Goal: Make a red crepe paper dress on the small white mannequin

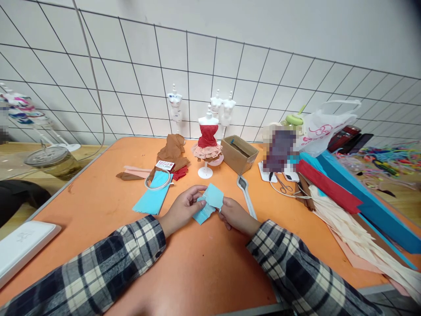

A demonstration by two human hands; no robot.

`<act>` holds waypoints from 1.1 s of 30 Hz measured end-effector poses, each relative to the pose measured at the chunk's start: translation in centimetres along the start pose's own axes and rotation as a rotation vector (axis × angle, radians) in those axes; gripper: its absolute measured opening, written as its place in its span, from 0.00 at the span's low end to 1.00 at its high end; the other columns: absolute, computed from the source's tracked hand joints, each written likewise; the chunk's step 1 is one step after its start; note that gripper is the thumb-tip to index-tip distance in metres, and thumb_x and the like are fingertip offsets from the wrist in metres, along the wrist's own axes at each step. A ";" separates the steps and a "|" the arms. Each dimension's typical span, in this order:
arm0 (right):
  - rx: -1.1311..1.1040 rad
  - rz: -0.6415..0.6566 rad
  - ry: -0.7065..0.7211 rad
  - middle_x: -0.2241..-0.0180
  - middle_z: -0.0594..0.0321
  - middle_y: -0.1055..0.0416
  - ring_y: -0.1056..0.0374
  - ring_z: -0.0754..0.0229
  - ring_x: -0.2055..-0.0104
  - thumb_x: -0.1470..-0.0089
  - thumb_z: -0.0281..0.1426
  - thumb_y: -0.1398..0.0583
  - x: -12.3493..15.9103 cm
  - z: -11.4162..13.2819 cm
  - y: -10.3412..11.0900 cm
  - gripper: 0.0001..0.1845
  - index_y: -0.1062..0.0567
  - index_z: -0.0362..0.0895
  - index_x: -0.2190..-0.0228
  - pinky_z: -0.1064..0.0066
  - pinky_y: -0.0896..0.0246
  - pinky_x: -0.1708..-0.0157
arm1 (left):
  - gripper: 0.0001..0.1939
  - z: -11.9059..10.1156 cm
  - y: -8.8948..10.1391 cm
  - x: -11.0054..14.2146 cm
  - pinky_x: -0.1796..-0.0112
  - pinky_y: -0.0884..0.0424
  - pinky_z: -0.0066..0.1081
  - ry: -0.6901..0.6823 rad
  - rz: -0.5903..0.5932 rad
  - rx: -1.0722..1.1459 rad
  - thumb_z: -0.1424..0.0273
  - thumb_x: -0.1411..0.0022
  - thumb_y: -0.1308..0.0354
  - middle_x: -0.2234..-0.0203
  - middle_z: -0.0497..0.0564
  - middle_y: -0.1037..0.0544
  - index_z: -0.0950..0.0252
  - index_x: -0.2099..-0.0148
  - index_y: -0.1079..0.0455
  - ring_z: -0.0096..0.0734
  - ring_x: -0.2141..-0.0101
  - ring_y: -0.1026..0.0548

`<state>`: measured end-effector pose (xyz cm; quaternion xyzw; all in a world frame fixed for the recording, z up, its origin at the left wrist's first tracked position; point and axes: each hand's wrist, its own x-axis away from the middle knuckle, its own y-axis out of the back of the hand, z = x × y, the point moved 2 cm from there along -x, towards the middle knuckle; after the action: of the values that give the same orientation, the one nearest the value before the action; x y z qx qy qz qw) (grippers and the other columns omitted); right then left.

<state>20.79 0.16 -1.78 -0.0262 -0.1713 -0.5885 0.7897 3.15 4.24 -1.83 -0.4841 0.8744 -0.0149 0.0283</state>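
Note:
Thumb and fingers of my left hand (pixel 186 206) are closed on the left part of a light blue piece of crepe paper (pixel 213 196), which looks folded or doubled. At its right edge, my right hand (pixel 235 213) pinches the same piece, with its fingertips partly hidden. Behind my hands stands a small white dress form (pixel 208 131) in a red top and a ruffled pink skirt. A longer light blue strip (pixel 153 195) lies left of my left hand, with a roll of pale tape (pixel 148 186) on it.
Brown crumpled sheets (pixel 173 149) lie back left; a cardboard box (pixel 239 154) sits right of the dress form. Scissors (pixel 284 186), a red roll (pixel 329 186) and cream strips (pixel 348 228) lie to the right. A white box-shaped object (pixel 28 248) sits front left.

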 end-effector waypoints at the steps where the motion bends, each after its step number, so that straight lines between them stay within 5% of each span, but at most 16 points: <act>1: 0.004 -0.001 -0.001 0.82 0.75 0.47 0.51 0.70 0.85 0.45 0.40 0.47 0.0 0.0 0.0 0.10 0.37 0.47 0.71 0.78 0.49 0.88 | 0.30 0.0 0.0 0.0 0.66 0.31 0.30 -0.004 -0.001 -0.003 0.56 0.44 0.33 0.68 0.51 0.23 0.68 0.46 0.36 0.32 0.68 0.25; 15: -0.017 0.024 0.024 0.82 0.75 0.48 0.53 0.71 0.86 0.44 0.59 0.46 0.1 -0.1 -0.1 0.27 0.39 0.47 0.72 0.78 0.50 0.90 | 0.28 -0.3 0.0 0.2 0.70 0.33 0.28 -0.013 -0.028 -0.080 0.54 0.41 0.37 0.74 0.46 0.28 0.68 0.46 0.36 0.29 0.72 0.29; 33: -0.048 0.048 0.034 0.83 0.76 0.49 0.53 0.71 0.85 0.44 0.59 0.47 0.2 0.1 0.0 0.28 0.39 0.47 0.72 0.78 0.52 0.90 | 0.28 -0.6 -0.1 0.2 0.67 0.31 0.29 -0.002 -0.042 -0.103 0.54 0.41 0.37 0.71 0.49 0.24 0.68 0.46 0.36 0.31 0.70 0.26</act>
<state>20.79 -0.01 -1.67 -0.0396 -0.1431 -0.5736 0.8055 3.10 4.06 -1.23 -0.5030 0.8637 0.0299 0.0037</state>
